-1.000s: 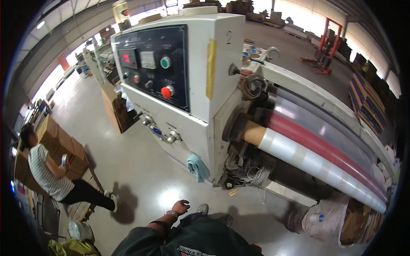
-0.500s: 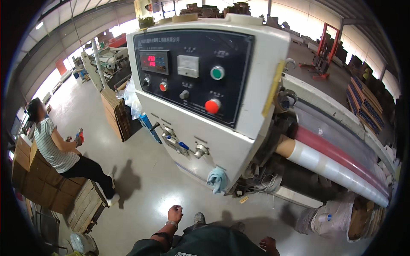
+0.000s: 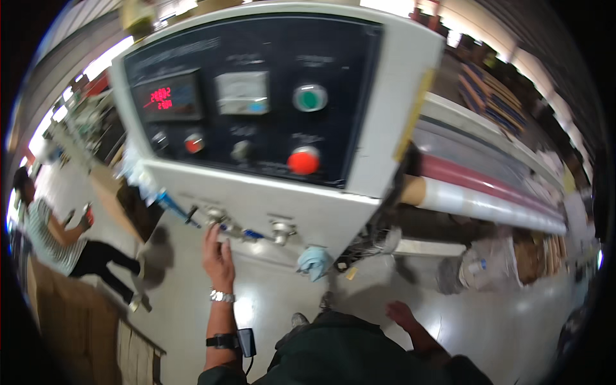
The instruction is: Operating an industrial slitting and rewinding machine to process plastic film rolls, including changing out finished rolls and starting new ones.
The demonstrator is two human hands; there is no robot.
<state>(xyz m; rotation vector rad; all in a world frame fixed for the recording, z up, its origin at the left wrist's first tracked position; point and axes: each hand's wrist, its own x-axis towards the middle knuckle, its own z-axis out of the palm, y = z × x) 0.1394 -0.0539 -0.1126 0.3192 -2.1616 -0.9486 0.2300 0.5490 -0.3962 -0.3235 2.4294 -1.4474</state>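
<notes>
My left hand point(image 3: 218, 256) is raised in front of the machine, fingers stretched out. Its fingertips overlap the lower edge of a round metal valve fitting point(image 3: 215, 213) on the machine's pale front; whether they touch it I cannot tell. To the right of this hand are a blue lever handle point(image 3: 253, 234) and a second metal fitting point(image 3: 282, 231). Above them sits a black control panel point(image 3: 276, 131) with a lit red display point(image 3: 160, 97), a green button point(image 3: 310, 98) and a red button point(image 3: 303, 160). My right hand point(image 3: 401, 314) hangs low at my side, blurred, near nothing.
A light blue cloth point(image 3: 314, 262) hangs from the machine's lower corner. White point(image 3: 487, 204) and dark red point(image 3: 475, 178) rolls stretch off to the right, above a wrapped roll point(image 3: 484, 266) on the floor. At left, a person in a striped shirt point(image 3: 48, 234) walks past cardboard boxes point(image 3: 70, 314).
My left hand has risen from low near my body to the valve fitting. The machine now looms closer. The co-worker appears farther left, and my right hand has come more into view.
</notes>
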